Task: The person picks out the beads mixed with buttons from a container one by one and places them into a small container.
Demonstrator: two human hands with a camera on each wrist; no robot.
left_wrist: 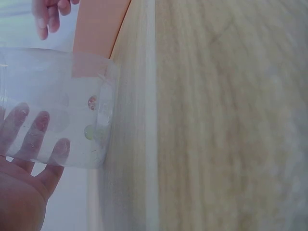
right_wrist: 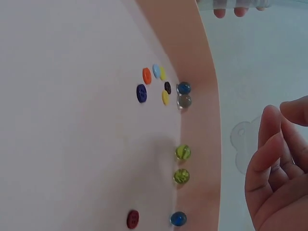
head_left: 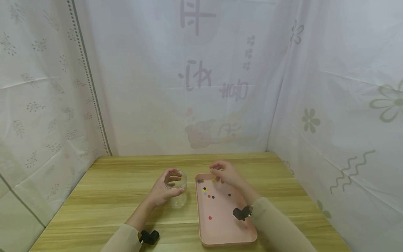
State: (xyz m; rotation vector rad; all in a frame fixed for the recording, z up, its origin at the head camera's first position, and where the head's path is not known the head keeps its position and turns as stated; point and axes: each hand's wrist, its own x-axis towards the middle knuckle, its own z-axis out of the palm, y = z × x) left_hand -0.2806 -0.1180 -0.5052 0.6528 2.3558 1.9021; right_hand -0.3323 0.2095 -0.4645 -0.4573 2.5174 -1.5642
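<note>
Now left hand (head_left: 161,191) grips a jar (head_left: 179,200); curled right hand (head_left: 228,175), hold unclear, overhangs tray (head_left: 220,229) of buttons (right_wrist: 141,93).

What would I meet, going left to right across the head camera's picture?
Sprig-patterned cloth → clear plastic jar in the left hand → pink tray → flower-patterned cloth.

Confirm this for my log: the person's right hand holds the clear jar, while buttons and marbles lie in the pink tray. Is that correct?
Not quite: the head view shows the left hand holding the clear jar, not the right hand. The rest stands: buttons and marbles lie in the pink tray.
</note>
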